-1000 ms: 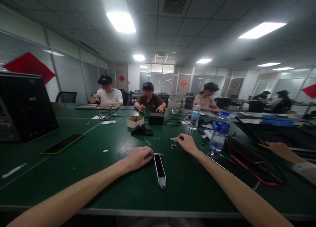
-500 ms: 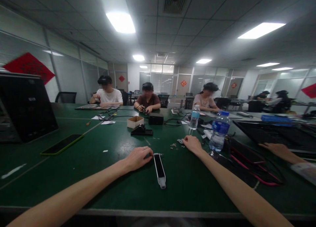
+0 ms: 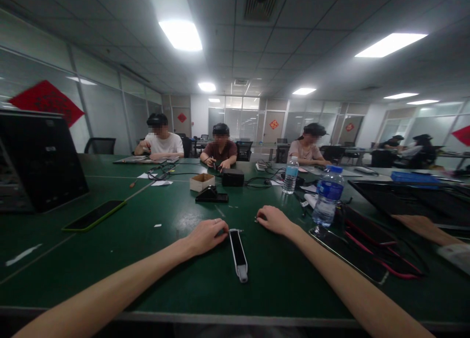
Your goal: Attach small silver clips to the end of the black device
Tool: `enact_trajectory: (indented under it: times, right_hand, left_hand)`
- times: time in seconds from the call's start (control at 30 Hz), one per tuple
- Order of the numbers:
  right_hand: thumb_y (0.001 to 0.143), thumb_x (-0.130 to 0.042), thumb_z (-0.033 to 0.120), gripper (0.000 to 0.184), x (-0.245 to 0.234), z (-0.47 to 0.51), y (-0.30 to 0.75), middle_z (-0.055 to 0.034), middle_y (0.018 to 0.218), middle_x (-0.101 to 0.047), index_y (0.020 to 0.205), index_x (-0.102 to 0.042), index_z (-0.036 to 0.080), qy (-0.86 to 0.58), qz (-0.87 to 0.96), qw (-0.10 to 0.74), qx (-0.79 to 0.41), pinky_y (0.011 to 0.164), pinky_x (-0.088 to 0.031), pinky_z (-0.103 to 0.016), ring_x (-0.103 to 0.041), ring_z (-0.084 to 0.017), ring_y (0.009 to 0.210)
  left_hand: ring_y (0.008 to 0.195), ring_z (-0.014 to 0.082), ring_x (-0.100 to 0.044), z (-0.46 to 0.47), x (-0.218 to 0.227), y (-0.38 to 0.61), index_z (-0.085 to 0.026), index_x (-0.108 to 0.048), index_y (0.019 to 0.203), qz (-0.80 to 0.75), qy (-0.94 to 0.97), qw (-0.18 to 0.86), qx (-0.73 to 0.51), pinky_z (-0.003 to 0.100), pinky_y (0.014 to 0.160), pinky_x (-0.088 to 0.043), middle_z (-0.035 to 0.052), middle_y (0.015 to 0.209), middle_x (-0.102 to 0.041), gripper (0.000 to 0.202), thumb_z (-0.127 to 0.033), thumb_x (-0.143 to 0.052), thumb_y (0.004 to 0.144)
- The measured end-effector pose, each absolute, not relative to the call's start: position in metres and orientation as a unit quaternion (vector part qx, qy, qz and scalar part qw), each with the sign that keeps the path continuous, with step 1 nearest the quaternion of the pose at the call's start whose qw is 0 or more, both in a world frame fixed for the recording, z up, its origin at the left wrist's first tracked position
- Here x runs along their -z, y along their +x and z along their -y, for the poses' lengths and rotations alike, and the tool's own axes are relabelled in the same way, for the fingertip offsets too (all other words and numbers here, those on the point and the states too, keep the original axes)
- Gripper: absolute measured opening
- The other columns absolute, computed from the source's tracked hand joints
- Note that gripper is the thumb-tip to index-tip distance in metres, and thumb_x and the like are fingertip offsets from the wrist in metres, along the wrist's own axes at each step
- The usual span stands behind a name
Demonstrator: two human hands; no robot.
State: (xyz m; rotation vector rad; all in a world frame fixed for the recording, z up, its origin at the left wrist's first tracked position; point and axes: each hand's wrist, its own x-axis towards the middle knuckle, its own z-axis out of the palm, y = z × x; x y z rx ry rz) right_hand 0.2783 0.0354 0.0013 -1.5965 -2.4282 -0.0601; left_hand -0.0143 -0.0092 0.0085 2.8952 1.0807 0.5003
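Note:
My left hand (image 3: pixel 208 236) rests on the green table (image 3: pixel 165 274), its fingers curled together at the far end of a slim white device with a long black face (image 3: pixel 238 252). The fingertips meet or nearly meet that end; what they pinch, if anything, is hidden. To the right, my right hand (image 3: pixel 273 220) is closed, palm down, low over the table. A small shiny metal piece (image 3: pixel 256 220) shows at its fingertips. Whether the fingers grip it or it lies on the table I cannot tell. The hand covers the area around it.
Ahead are an open cardboard box (image 3: pixel 202 182), a black stand (image 3: pixel 212 196) and a black box (image 3: pixel 232 177). Two water bottles (image 3: pixel 327 196) and a phone (image 3: pixel 352 254) are at right, near another person's hand (image 3: pixel 422 229). A green-edged phone (image 3: pixel 95 215) lies left.
My right hand has moved left and nearer, covering the loose small metal pieces that lay beside it. My left hand and the white device stay put.

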Motion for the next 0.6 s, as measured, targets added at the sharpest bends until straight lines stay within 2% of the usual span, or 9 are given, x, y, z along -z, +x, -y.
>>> enact_trajectory:
  times: [0.13,0.6]
  right_hand:
    - [0.088,-0.052,0.022,0.018,0.0013,-0.0385,0.2797,-0.0076,0.097,-0.068,0.093,-0.069,0.017,-0.550,0.826,0.122,0.003,0.079,-0.045,-0.027,-0.062,-0.018,0.090]
    - [0.082,-0.057,0.015,0.012,-0.0043,-0.0346,0.2781,-0.0057,0.090,-0.070,0.090,-0.066,0.015,-0.595,0.786,0.157,-0.056,0.069,-0.044,-0.022,-0.064,-0.016,0.082]
  left_hand:
    - [0.078,0.0140,-0.060,0.0073,-0.0057,-0.0141,-0.019,-0.059,0.101,-0.340,0.926,0.001,-0.166,0.024,0.070,-0.045,0.0010,0.094,-0.063,0.011,-0.021,-0.056,0.091]
    - [0.076,0.0139,-0.060,0.0056,-0.0033,-0.0152,-0.020,-0.059,0.100,-0.339,0.925,-0.008,-0.173,0.024,0.070,-0.045,0.0005,0.091,-0.063,0.010,-0.022,-0.055,0.091]
